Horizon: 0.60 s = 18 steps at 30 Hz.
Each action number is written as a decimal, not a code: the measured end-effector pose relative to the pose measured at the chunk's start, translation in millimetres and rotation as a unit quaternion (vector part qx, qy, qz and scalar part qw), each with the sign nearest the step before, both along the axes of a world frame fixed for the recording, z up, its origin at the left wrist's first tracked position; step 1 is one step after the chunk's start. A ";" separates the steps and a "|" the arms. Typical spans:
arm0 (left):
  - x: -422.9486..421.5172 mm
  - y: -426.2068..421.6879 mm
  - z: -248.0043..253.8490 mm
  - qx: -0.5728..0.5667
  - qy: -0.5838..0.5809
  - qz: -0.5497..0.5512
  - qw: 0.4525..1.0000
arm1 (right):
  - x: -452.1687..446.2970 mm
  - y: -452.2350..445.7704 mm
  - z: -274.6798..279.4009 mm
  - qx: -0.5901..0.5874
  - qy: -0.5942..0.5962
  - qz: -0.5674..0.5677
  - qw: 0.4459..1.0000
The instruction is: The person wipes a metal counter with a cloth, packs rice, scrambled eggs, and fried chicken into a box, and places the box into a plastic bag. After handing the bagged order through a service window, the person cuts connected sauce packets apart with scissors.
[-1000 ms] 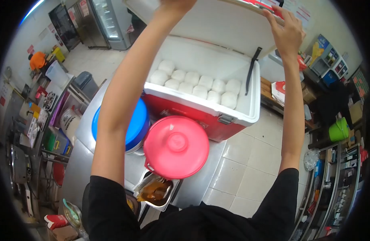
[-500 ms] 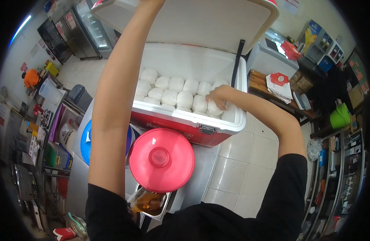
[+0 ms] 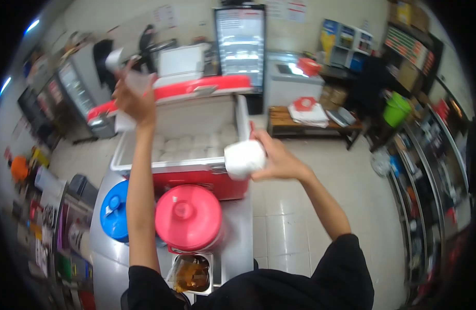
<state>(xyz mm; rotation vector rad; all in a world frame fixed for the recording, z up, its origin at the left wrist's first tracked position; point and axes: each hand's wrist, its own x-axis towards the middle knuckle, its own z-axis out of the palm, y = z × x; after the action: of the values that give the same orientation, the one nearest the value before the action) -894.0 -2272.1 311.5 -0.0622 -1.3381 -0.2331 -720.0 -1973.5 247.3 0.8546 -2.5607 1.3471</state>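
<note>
My right hand [image 3: 280, 157] is closed around a smooth white rounded lump [image 3: 245, 159], held in front of the cooler's right corner. Its kind I cannot make out. More white lumps [image 3: 183, 147] fill the red and white cooler box [image 3: 196, 181] in rows. My left hand [image 3: 135, 101] is at the front edge of the cooler's red lid [image 3: 189, 89], which is partly lowered. Motion smears its fingers, and a pale translucent shape shows among them. Near the cooler's front stand a red-lidded tub [image 3: 189, 219] and a blue-lidded tub [image 3: 114, 209].
A metal tray with brown contents [image 3: 194, 276] sits on the steel table [image 3: 111, 268] near my body. Tiled floor [image 3: 284, 222] lies to the right. Beyond are a wooden bench [image 3: 284, 121], a chest freezer [image 3: 282, 85] and shelves [image 3: 429, 170].
My right hand has come out of the cooler with a white lump, moving nearer to me. The lid has swung down, and my left hand has come into view at its edge.
</note>
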 end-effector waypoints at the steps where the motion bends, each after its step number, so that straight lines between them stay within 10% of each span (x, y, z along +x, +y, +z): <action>1: 0.5 -8.5 -19.0 -0.006 0.019 0.012 1.000 | 41.3 13.8 -12.6 -0.083 -0.033 -0.012 0.996; 6: 42.0 -2.4 -92.1 0.084 -0.041 -0.121 0.988 | 258.7 46.1 -88.4 -0.403 -0.189 -0.224 0.867; 11: 199.4 84.4 -105.9 0.100 -0.163 -0.489 0.851 | 456.9 16.7 -167.2 -0.724 -0.120 -0.346 0.584; 14: 331.2 155.1 -122.4 0.127 -0.346 -0.721 0.587 | 554.2 -5.6 -191.3 -0.834 -0.054 -0.274 0.477; 18: 514.4 254.0 -172.8 0.131 -0.577 -0.804 0.048 | 667.0 -38.5 -224.6 -0.824 0.051 -0.390 0.408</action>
<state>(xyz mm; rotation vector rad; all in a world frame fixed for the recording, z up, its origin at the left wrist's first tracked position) -379.6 -2018.1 138.7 -1.4515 -1.9154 -3.1610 -53.0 -2012.0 22.7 -0.5957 -0.2097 2.0561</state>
